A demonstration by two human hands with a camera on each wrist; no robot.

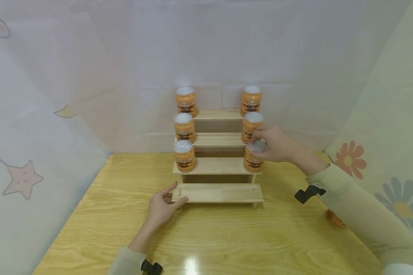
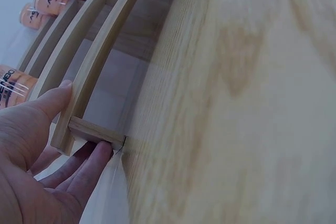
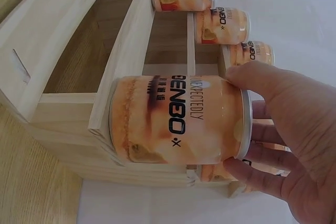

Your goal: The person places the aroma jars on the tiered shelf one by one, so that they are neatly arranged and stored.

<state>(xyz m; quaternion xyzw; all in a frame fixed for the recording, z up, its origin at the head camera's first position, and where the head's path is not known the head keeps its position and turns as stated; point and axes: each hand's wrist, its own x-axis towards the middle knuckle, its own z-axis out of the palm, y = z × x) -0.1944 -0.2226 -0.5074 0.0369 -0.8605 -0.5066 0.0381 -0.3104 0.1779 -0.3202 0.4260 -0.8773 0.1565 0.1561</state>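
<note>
A wooden stepped display rack (image 1: 220, 193) stands on the table, its lowest step bare. My left hand (image 1: 161, 206) grips the left end of that step; in the left wrist view the thumb lies on the board and the fingers touch the end support (image 2: 97, 130). My right hand (image 1: 274, 145) holds an orange can (image 1: 253, 163) round its top rim. This can (image 3: 178, 121) stands upright at the right end of the second step from the bottom. Behind it, two more orange cans (image 1: 251, 102) occupy the right ends of the higher steps.
Several matching cans (image 1: 184, 160) line the left ends of the upper three steps. Another orange object (image 1: 335, 219) is partly hidden behind my right sleeve on the table (image 1: 227, 244). A pale cloth backdrop (image 1: 206, 46) rises behind and at both sides.
</note>
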